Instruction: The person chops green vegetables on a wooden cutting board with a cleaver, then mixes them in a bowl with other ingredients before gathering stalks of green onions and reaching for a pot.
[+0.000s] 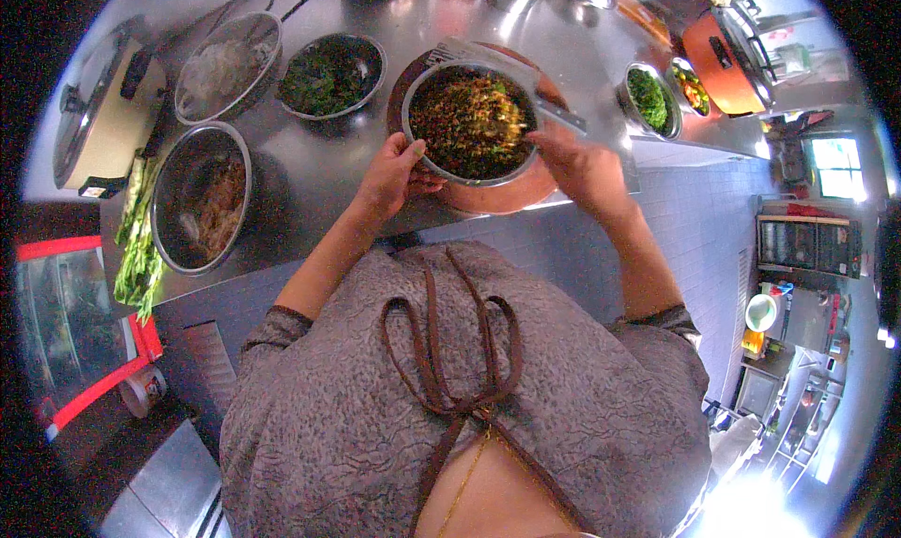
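A metal bowl point(470, 181) of chopped brown-and-green mixture point(471, 122) is over a round wooden chopping board point(507, 198). My left hand point(398, 175) grips its left rim, thumb on top and fingers underneath. At the right rim is my right hand point(588, 168), its fingers closed on the edge and slightly blurred. Part of the mixture is blurred too. Behind the bowl, a cleaver point(561, 115) lies on the board, its blade partly hidden by the bowl.
Left on the steel table point(317, 165) are a bowl of dark greens point(320, 80), a bowl of translucent strands point(225, 70), a bowl of brown shreds point(218, 207), green stalks point(137, 256) and an electric pan point(105, 115). Rightward stand chopped greens point(647, 100) and an orange cooker point(721, 63).
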Motion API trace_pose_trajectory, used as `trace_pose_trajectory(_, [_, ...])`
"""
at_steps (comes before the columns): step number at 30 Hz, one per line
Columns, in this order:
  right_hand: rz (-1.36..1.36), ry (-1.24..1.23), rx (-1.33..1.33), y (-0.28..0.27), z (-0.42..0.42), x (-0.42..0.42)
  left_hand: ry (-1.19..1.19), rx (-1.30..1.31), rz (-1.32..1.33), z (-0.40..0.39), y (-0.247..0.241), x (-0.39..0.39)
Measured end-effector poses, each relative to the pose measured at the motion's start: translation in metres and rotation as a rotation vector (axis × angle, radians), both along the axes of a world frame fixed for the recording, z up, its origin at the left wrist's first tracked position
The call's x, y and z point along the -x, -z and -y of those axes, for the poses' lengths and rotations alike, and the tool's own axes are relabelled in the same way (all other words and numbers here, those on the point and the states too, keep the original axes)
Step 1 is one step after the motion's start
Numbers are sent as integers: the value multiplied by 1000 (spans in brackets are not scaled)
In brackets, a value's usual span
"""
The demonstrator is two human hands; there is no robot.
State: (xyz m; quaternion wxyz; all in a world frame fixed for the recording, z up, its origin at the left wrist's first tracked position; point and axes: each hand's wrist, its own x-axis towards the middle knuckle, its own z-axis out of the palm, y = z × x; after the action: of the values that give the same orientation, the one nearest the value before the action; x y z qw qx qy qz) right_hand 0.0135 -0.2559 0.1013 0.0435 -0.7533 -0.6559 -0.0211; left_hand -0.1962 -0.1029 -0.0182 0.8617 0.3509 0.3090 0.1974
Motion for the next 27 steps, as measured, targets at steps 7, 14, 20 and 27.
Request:
trace_pose_trajectory(7, [125,83,277,-28,-2,-2,-4,10,4,-1,3,-3])
trace_pose_trajectory(14, [-515,89,214,54,-6,-27,-24,50,-12,1,-2,-5])
trace_pose_trajectory(20, [-1113,170,141,95,-2,-26,-17,-11,-54,3,-10,-6])
trace_pose_trajectory(27, [-1815,579,149,74,2,-16,-45,-4,-87,3,-6,-7])
